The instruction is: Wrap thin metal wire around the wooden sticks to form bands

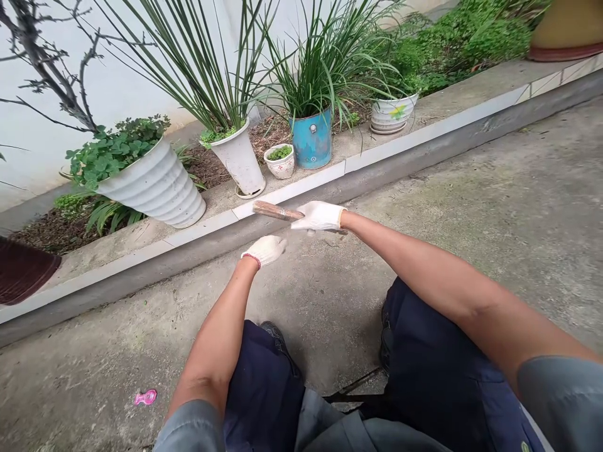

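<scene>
My right hand [320, 216], in a white knit glove, is closed on one end of a brown wooden handle [277, 211]. The handle points left, in front of the kerb, and whatever it belongs to is hidden by the hand. Lower and to the left is my left hand [264, 250], in a white glove with a red cuff edge. Its fingers are curled together and slightly blurred, so I cannot see whether anything is in them. A gap separates this hand from the handle.
A raised bed with a tiled kerb [292, 193] runs across. On it stand a ribbed white pot [157, 185], a tall white pot [240, 160], a small pot [280, 166], a blue bucket [311, 141] and a patterned pot [393, 114]. A pink object [146, 397] lies on the concrete.
</scene>
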Tool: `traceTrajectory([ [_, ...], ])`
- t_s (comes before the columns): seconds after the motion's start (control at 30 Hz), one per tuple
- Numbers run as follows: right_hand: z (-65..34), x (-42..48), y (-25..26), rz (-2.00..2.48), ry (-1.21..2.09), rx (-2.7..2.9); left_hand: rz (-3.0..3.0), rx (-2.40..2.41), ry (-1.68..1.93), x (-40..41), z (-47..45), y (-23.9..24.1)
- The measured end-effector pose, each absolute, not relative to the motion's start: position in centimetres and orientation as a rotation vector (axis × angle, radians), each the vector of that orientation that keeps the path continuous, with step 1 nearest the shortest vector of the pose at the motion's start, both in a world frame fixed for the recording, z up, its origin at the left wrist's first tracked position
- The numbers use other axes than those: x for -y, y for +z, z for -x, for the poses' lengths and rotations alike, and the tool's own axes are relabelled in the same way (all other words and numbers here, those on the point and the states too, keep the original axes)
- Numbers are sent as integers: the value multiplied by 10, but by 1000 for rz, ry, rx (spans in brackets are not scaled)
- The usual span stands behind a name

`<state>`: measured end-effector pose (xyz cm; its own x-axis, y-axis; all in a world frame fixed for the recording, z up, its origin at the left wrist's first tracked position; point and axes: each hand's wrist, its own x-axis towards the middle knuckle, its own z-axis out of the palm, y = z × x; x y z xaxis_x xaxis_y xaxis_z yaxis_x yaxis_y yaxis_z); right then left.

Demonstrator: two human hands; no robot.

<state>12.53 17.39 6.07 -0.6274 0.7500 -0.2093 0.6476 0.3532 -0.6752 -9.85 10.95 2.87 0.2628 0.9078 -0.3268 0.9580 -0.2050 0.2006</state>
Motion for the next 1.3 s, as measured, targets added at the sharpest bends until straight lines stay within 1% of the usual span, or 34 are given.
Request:
traceTrajectory([
  [0.1, -131, -160, 69, 889, 1458, 2544, -2134, -1704, -65, -113, 112, 28],
  [0.13, -133, -157, 67, 819, 1553, 2611, -2136, -1703, -51, -114, 115, 29],
  [0.2, -134, -154, 59, 874, 1651, 2798, -2144, -1711, -62, -114, 118, 31],
  [0.27, -130, -154, 46, 1072, 1641, 2948, -2151, -1721, -86, -114, 116, 34],
  [0.33, -121, -154, 33, 1249, 1519, 3053, -2188, -1746, -115, -112, 111, 36],
  [0.37, -116, -155, 27, 1320, 1372, 3118, -2218, -1762, -141, -111, 107, 37],
  [0.43, -109, -160, 21, 1495, 955, 3192, -2272, -1799, -210, -110, 98, 38],
  [0.5, -106, -168, 20, 1690, 609, 3102, -2295, -1840, -254, -109, 89, 38],
  [0.53, -107, -173, 22, 1765, 541, 2999, -2296, -1857, -260, -108, 85, 38],
  [0.6, -113, -183, 29, 1848, 521, 2788, -2290, -1870, -261, -107, 81, 38],
  [0.67, -120, -188, 39, 1803, 589, 2656, -2291, -1839, -246, -106, 80, 38],
  [0.77, -127, -184, 55, 1568, 845, 2581, -2248, -1780, -222, -106, 86, 37],
  [0.93, -129, -161, 63, 1071, 1314, 2689, -2070, -1763, -185, -111, 104, 31],
  [1.03, -125, -148, 53, 1064, 1504, 2902, -2085, -1742, -229, -112, 113, 26],
  [1.13, -115, -141, 38, 1138, 1530, 3027, -2159, -1756, -198, -113, 118, 26],
  [1.2, -105, -140, 29, 1256, 1353, 3154, -2188, -1816, -183, -112, 117, 30],
  [1.3, -98, -152, 22, 1555, 775, 3227, -2259, -1904, -189, -111, 109, 36],
])
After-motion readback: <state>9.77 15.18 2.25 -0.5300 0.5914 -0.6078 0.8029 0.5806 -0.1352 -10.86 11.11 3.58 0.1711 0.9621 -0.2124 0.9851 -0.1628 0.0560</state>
